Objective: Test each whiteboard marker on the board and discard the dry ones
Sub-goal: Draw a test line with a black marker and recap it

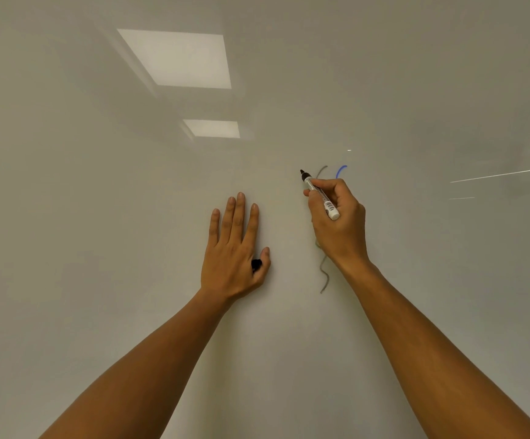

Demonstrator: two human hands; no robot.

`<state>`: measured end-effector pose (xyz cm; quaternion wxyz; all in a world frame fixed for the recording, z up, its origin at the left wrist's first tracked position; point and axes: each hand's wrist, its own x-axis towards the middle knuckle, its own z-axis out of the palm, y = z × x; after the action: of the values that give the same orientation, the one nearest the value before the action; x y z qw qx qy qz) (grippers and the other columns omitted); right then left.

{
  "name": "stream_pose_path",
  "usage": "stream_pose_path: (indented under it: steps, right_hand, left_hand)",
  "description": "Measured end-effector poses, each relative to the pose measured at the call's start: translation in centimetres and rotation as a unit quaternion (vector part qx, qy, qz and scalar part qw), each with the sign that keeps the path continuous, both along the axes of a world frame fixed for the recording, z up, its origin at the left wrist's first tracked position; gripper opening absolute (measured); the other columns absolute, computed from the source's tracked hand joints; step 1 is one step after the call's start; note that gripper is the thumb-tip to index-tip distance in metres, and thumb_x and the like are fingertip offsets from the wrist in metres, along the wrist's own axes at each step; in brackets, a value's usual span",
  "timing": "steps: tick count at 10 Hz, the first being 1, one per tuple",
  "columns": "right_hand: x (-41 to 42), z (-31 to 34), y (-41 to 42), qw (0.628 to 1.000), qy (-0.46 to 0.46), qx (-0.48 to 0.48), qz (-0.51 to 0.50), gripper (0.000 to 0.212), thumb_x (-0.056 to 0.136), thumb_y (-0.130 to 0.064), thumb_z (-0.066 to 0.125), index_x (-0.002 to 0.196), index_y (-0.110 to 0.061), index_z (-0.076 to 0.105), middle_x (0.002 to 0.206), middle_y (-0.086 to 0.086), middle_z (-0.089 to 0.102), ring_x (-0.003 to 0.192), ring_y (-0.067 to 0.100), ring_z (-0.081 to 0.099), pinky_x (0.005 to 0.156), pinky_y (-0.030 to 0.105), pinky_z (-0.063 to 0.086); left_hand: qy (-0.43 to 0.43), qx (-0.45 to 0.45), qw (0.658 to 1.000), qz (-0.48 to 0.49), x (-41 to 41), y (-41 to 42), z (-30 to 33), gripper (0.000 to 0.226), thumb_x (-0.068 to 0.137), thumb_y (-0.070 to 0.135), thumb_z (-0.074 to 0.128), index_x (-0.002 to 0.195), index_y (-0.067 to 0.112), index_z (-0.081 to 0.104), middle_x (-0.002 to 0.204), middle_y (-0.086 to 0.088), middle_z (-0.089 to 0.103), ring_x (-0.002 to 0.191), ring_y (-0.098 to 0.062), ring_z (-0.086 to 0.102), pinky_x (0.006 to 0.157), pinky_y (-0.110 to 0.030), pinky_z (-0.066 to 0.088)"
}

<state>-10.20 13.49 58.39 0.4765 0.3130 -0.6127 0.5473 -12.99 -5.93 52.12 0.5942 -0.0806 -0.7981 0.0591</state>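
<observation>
The whiteboard [130, 217] fills the view. My right hand [339, 223] grips an uncapped white marker [319, 194] with a black tip, and the tip touches the board at upper centre. My left hand [235, 248] lies flat on the board with straight fingers. A black cap [256, 264] is tucked between its thumb and palm. A faint grey wavy line [324, 277] runs down the board, partly hidden behind my right hand. A short blue stroke [341, 170] sits just right of the grey line's top end.
Two ceiling lights [178, 58] reflect in the glossy board at upper left. Thin bright reflections [504, 174] streak the right side.
</observation>
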Motion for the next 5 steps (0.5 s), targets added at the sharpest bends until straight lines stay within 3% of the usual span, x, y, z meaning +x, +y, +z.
stream_pose_path:
  steps: [3, 5]
  right_hand:
    - [-0.5, -1.3, 0.1, 0.999, -0.003, 0.046, 0.017, 0.015, 0.098, -0.016, 0.062, 0.113, -0.018, 0.064, 0.101, 0.004, 0.073, 0.087, 0.025, 0.071, 0.073, 0.044, 0.059]
    - [-0.8, -3.4, 1.0, 0.999, -0.007, 0.048, 0.015, 0.015, 0.097, -0.015, 0.063, 0.11, -0.021, 0.064, 0.099, 0.008, 0.074, 0.087, 0.029, 0.071, 0.071, 0.05, 0.059]
  left_hand:
    - [0.004, 0.003, 1.0, -0.005, -0.1, 0.0, 0.0, 0.083, 0.094, 0.049, 0.04, 0.157, 0.008, 0.007, 0.164, -0.019, -0.004, 0.152, -0.031, -0.006, 0.123, -0.052, 0.005]
    - [0.004, 0.0, 1.0, 0.0, 0.0, 0.0, 0.0, 0.082, 0.094, 0.05, 0.039, 0.157, 0.008, 0.006, 0.164, -0.018, -0.005, 0.152, -0.031, -0.006, 0.123, -0.052, 0.005]
